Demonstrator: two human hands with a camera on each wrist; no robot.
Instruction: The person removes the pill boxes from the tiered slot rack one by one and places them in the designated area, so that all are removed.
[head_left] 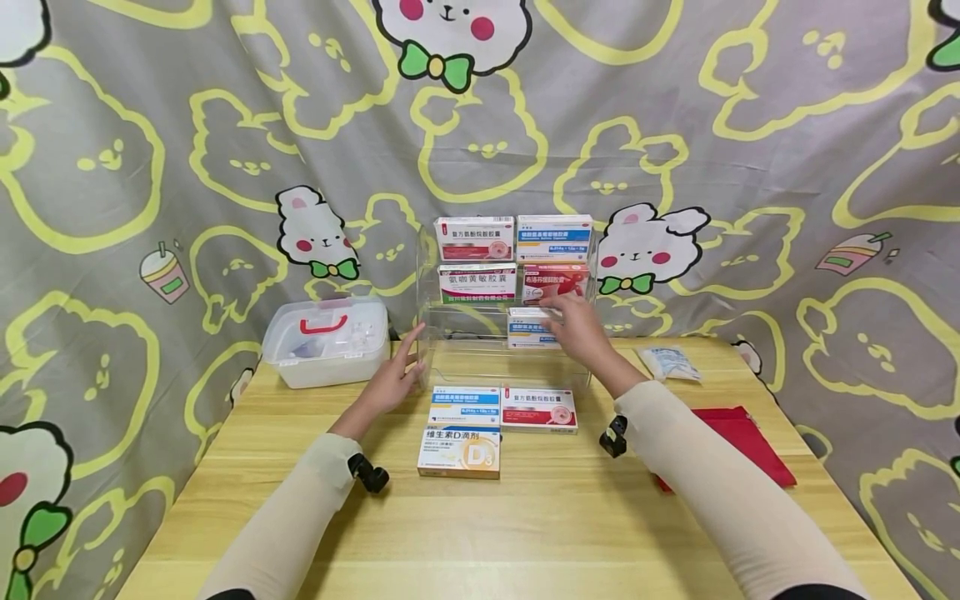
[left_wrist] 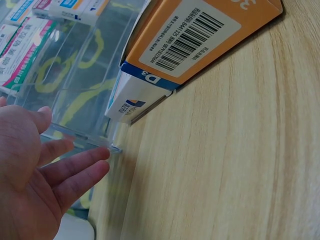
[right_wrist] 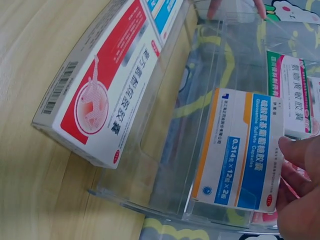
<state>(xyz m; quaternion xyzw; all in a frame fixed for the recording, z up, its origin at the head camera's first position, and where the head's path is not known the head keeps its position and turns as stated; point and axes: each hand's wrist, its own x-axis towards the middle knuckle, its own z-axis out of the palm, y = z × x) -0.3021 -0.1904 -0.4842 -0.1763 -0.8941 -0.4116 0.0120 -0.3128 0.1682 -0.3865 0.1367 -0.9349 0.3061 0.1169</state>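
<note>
Tabletop [head_left: 525, 533] with a pale wood grain is carrying a clear plastic rack [head_left: 467, 323], while a grey curtain [head_left: 420, 158] printed with yellow outlines and white rabbits is hanging behind the rack and off to both sides. Left of the rack, a lidded plastic case [head_left: 326, 362] is sitting; right of it, a small packet [head_left: 671, 364] is lying, with a red cloth [head_left: 742, 442] nearer the person. Before the rack, a blue-labelled box [head_left: 465, 406], a red-labelled box [head_left: 538, 410] and a vitamin D box [head_left: 459, 454] are lying close together.

The right hand [head_left: 581, 327] is pinching a blue-and-white medicine box [right_wrist: 235, 150] at the rack's lower right. The left hand [left_wrist: 30, 190] is grasping nothing; its fingers are extending by the rack's left side, and whether they are touching it is hard to tell.

The right hand is partly covering a red box [head_left: 543, 277] on the rack, and the right sleeve [head_left: 705, 475] is hiding some of the red cloth. The case's contents are showing only as blurs, and the packet's print is staying unreadable. The left wrist view is cutting off the vitamin D box.
</note>
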